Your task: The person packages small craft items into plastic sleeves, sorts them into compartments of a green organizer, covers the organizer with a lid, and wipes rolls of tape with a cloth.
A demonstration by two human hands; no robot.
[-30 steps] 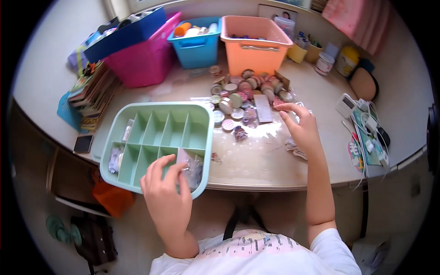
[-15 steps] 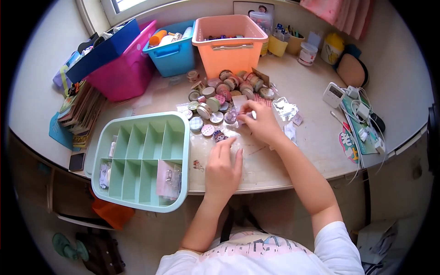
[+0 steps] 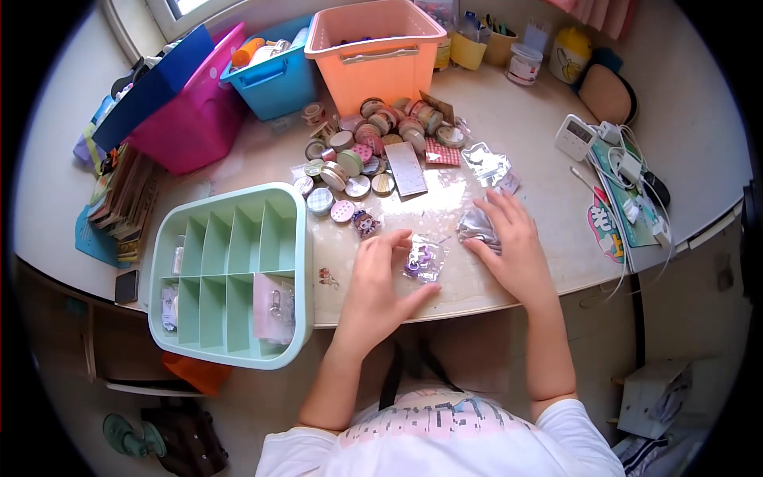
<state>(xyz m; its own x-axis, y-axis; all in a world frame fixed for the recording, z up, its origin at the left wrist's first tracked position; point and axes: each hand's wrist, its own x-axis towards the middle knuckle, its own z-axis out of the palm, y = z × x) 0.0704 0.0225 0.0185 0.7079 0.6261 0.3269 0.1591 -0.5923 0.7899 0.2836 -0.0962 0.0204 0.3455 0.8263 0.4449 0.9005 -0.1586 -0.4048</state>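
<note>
My left hand rests low over the desk with thumb and fingers apart. Right beside its fingertips lies a small clear bag with purple pieces inside. My right hand is spread at a crumpled silvery plastic bag, its thumb and fingers around the near side without a visible grip. Beyond the hands sits a heap of washi tape rolls, with a pale flat card leaning against it. A small cartoon-figure piece is just past my left hand.
At left, a green divided organizer holds small packets in some compartments. Orange, blue and magenta bins stand along the back. White cables and a white digital device lie at right.
My right hand has moved from the tape heap rightward and nearer, to the silvery bag. The small bag with purple pieces now shows beside my left hand, and the camera view has shifted.
</note>
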